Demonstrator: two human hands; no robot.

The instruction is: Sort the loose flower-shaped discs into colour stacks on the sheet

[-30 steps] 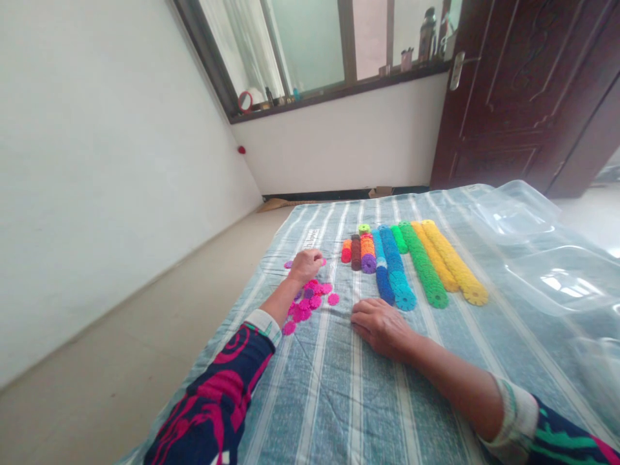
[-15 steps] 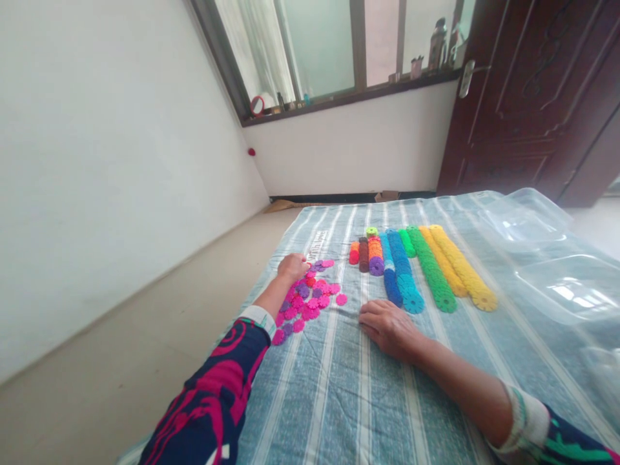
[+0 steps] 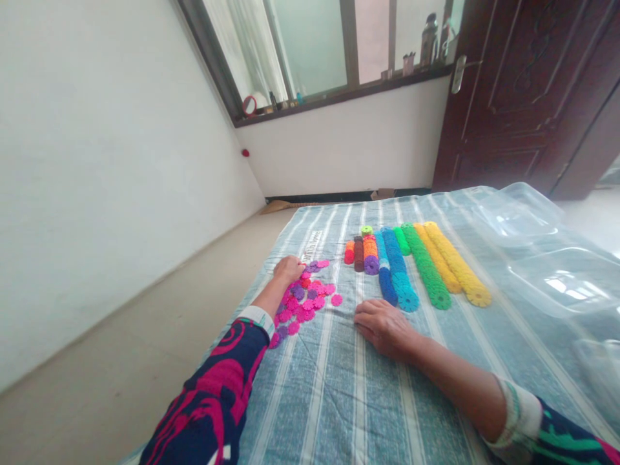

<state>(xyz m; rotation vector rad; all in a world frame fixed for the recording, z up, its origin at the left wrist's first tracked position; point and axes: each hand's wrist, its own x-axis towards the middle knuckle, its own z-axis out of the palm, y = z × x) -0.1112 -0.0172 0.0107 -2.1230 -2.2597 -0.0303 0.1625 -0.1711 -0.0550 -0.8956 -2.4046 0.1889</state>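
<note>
My left hand (image 3: 289, 268) is at the far left edge of a loose pile of pink and purple notched plastic discs (image 3: 309, 315), its fingers closed together. A bit of red or pink shows at its fingertips, but whether it is gripped is hidden. My right hand (image 3: 385, 326) rests on the cloth with its fingers curled in and pressed together; what lies under them, if anything, cannot be seen. A single pink disc (image 3: 336, 299) lies apart, between the pile and my right hand. Beyond that hand, a blue roll of stacked discs (image 3: 398, 268) lies on its side.
More disc rolls lie alongside: green (image 3: 426, 271), yellow (image 3: 458, 265), brown (image 3: 358, 254) and orange with purple (image 3: 371, 254). Clear plastic containers (image 3: 564, 281) stand at the right on the striped cloth (image 3: 334, 400). A wall and a dark red door (image 3: 513, 97) border the room.
The whole view has shifted slightly, so things sit a little further left. Both hands keep nearly the same places and closed shapes; the disc pile looks much the same.
</note>
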